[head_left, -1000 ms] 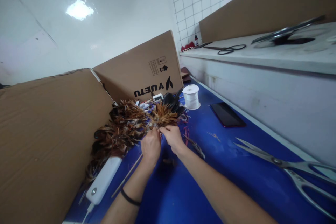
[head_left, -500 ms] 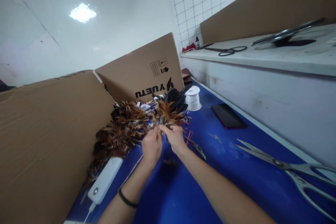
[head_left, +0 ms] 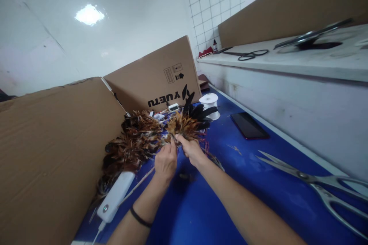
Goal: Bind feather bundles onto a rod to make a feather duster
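A bunch of golden-brown and black feathers (head_left: pixel 184 124) is in my right hand (head_left: pixel 191 149), pinched near its base between thumb and fingers. The black feathers fan out to the right, partly in front of a white spool (head_left: pixel 209 101). My left hand (head_left: pixel 166 160) is closed close to the bunch's base, its index finger pointing up at it. What its fingertips grip is too small to make out. A thin pale cord or stick (head_left: pixel 138 185) runs down and left from behind that hand. A heap of brown feathers (head_left: pixel 135 145) lies to the left.
On the blue table (head_left: pixel 230 203) lie large scissors (head_left: pixel 301 176), a dark phone (head_left: pixel 249 125) and a white power bank (head_left: pixel 116 195) with a cable. Cardboard box walls (head_left: pixel 57 153) stand left and behind. A ledge (head_left: pixel 287 59) along the right carries black-handled scissors (head_left: pixel 253 54).
The feather bunch has turned, and its black feathers now spread farther right over the spool. My fingertips have moved slightly apart. More of the pale cord or stick shows beside my left wrist.
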`<state>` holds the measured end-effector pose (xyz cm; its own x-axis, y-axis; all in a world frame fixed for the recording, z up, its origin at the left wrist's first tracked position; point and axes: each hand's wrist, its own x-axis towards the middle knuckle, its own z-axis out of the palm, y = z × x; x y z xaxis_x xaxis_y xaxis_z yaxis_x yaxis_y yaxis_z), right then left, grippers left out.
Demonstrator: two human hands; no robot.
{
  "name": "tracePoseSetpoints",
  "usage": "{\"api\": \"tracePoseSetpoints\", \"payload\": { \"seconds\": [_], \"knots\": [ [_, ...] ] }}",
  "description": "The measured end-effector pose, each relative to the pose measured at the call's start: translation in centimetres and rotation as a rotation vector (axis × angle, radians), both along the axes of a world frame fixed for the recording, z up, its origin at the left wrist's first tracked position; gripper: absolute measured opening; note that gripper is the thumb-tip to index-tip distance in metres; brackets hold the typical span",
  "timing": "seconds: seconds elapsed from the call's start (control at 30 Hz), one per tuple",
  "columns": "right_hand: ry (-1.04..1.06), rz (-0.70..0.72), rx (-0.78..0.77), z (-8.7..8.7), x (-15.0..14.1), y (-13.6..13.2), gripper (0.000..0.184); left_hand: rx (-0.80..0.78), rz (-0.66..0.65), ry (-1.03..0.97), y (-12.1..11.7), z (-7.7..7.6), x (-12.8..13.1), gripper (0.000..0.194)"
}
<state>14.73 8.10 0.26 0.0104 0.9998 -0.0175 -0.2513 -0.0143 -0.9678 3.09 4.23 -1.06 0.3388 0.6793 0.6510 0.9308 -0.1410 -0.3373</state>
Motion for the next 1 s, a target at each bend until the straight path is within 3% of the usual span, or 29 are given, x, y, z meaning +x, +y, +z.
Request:
{"api": "tracePoseSetpoints", "payload": {
  "seconds": [0.13, 0.33, 0.53, 0.63, 0.7, 0.83, 1.0],
  "knots": [
    [0.067, -0.030, -0.003, 0.2, -0.1, -0.1, 0.029, -0.035, -0.016, -0.096, -0.2, 0.5, 0.5, 0.037],
    [0.106, -0.042, 0.066, 0.5, 0.0, -0.1, 0.025, -0.298, -0.086, -0.639, -0.7, 3.5, 1.8, 0.033],
    [0.081, -0.014, 0.065, 0.3, 0.2, 0.1, 0.025, -0.924, -0.216, -1.337, 0.6, 5.9, 1.1, 0.026],
    [0.066, 0.031, 0.028, 0.0, 0.3, 0.3, 0.030, -1.172, -0.254, -1.470, 1.0, 6.5, 0.7, 0.028],
    [0.070, 0.120, 0.005, 0.0, 0.5, 0.4, 0.034, -1.167, -0.248, -1.494, 1.0, 6.6, 0.5, 0.030],
    [0.113, 0.333, 0.048, 0.2, 1.1, 0.5, 0.032, -1.000, -0.198, -1.479, 0.8, 5.9, 0.1, 0.032],
    [0.097, 0.368, 0.103, 0.3, 1.3, 0.4, 0.018, -0.877, -0.138, -1.392, 0.6, 4.9, -0.2, 0.032]
  ]
}}
